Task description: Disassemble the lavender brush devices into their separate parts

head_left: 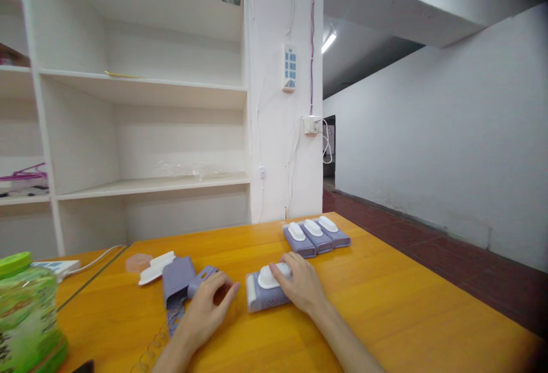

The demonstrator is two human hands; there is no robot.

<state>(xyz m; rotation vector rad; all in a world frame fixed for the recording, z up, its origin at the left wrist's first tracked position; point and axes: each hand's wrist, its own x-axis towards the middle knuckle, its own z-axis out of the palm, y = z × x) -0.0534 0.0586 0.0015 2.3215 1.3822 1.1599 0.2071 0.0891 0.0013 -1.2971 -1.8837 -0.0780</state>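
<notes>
My right hand (300, 286) rests on a purple box-shaped device with a white cap (265, 290) on the orange table (385, 304), fingers curved over its top. My left hand (208, 307) lies beside a small purple part (202, 279), fingers loosely curled and touching it. A larger purple casing (176, 287) lies just left of that hand, with white cap pieces (156, 267) behind it. Three finished purple devices with white caps (315, 236) stand in a row behind my right hand.
A green-lidded plastic jar (25, 310) stands at the near left. A pink lid (137, 262) and a white cable (94, 262) lie at the table's back left. White shelving (141, 133) rises behind. Red floor and a white wall are on the right.
</notes>
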